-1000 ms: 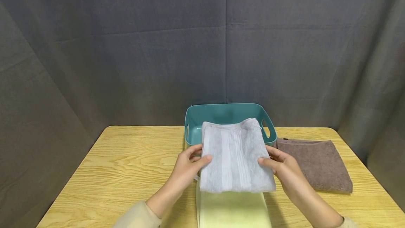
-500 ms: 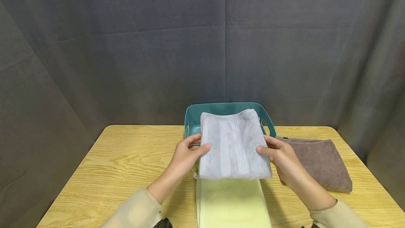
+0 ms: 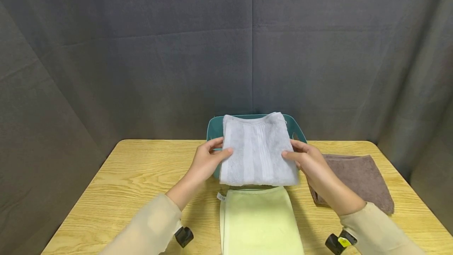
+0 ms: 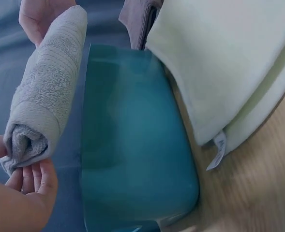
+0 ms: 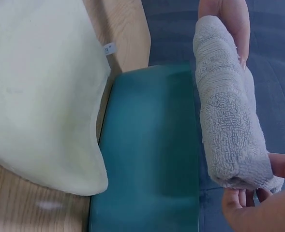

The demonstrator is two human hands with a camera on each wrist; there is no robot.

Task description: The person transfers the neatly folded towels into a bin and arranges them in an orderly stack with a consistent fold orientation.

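Observation:
A folded light grey towel (image 3: 258, 150) with pale woven bands is held up over the teal basket (image 4: 135, 140). My left hand (image 3: 207, 160) grips its left edge, thumb on top and fingers beneath. On the opposite edge, my right hand (image 3: 311, 164) pinches the towel in the same way. Both wrist views show the towel off the table, its folded layers thick and rounded at the ends. Much of the basket's inside is hidden behind it in the head view.
Nearer to me lies a folded pale yellow towel (image 3: 262, 221) with a white tag (image 4: 219, 149), close to the basket's front wall. A folded brown towel (image 3: 361, 182) rests on the wooden table (image 3: 141, 180) at the right. Behind stands a grey curtain (image 3: 177, 70).
Both hands have carried the grey towel forward, away from me, from above the yellow towel to over the basket. More of the yellow towel now shows.

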